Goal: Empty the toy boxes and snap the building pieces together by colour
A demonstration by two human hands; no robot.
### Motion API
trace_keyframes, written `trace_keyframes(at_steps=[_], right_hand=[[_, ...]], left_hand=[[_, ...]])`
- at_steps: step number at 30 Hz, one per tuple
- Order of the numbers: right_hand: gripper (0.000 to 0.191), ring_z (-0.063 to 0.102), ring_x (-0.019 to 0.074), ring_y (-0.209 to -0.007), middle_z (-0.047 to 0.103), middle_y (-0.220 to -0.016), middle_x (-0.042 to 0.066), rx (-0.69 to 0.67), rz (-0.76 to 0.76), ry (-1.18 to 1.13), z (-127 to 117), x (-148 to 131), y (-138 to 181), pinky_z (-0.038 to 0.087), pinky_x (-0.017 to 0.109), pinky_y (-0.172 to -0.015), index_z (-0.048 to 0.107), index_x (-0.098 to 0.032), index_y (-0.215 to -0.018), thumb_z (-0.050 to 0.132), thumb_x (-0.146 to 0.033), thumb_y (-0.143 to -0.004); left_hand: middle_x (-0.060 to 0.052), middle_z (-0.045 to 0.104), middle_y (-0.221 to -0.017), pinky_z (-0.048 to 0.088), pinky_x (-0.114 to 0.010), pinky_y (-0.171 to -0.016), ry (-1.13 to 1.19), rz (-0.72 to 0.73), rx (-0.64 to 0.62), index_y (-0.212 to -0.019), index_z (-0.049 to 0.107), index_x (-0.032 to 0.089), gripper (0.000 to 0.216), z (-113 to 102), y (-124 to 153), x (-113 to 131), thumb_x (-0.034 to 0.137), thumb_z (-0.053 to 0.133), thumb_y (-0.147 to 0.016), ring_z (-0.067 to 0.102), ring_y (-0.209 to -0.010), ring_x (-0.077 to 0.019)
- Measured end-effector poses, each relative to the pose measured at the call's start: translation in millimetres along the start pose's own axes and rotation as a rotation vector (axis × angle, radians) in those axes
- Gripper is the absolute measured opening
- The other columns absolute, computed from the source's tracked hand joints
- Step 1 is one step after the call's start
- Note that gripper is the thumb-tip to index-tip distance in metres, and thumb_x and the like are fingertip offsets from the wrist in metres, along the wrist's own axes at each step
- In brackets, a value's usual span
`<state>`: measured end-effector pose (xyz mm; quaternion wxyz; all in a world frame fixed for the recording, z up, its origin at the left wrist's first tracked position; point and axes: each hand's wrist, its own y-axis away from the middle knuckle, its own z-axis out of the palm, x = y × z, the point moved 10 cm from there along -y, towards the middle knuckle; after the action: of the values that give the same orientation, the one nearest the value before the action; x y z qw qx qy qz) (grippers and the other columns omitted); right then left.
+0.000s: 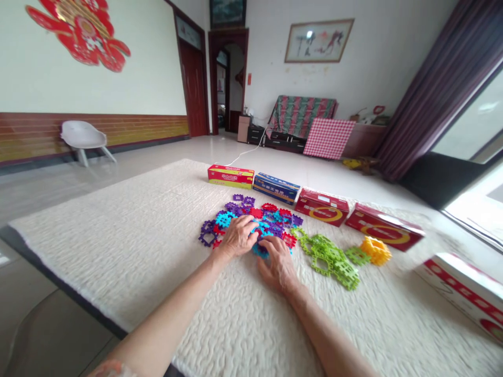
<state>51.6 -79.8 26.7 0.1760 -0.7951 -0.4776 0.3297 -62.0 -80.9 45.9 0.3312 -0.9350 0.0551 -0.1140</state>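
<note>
A mixed pile of flat, notched plastic building pieces (281, 215) lies in front of me, in purple, red and light blue. My left hand (239, 235) rests on its near left part, fingers and thumb apart, fingertips among the light blue pieces. Beside it, my right hand (278, 262) bends its fingers down onto a light blue building piece (260, 250) at the pile's near edge; its grip is partly hidden under the fingers. Right of my right hand lies a heap of green building pieces (328, 254), and past it a cluster of yellow building pieces (375, 250).
Behind the pieces stands a row of cartons: a red-and-yellow box (231, 176), a blue box (276, 188) and two dark red boxes (322, 206). A white-and-red box (467, 288) stands at the right. Everything lies on a quilted cream cover (129, 225); its left edge hangs over.
</note>
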Motion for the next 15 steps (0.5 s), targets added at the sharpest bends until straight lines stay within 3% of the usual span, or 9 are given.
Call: trace_keyframes(at_steps=[6, 15], right_hand=[[0.048, 0.047, 0.0293, -0.114, 0.052, -0.124, 0.011, 0.013, 0.003, -0.041, 7.0, 9.1, 2.8, 0.039, 0.051, -0.1, 0.054, -0.021, -0.115, 0.06, -0.016, -0.068], [0.038, 0.051, 0.0247, -0.112, 0.058, -0.121, 0.011, 0.075, 0.009, -0.077, 6.0, 19.1, 1.1, 0.043, 0.045, -0.099, 0.057, -0.021, -0.115, 0.05, -0.008, -0.08]], left_hand=[[-0.008, 0.061, -0.121, 0.045, -0.039, -0.1, 0.052, 0.001, -0.012, -0.096, 0.069, 0.021, 0.023, 32.9, -1.2, 5.4, 0.022, 0.046, -0.09, 0.056, -0.113, -0.0226], [-0.008, 0.061, -0.122, 0.046, -0.038, -0.102, 0.083, 0.009, 0.017, -0.098, 0.068, 0.021, 0.028, 37.2, 5.1, -6.1, 0.017, 0.042, -0.089, 0.055, -0.116, -0.0215]])
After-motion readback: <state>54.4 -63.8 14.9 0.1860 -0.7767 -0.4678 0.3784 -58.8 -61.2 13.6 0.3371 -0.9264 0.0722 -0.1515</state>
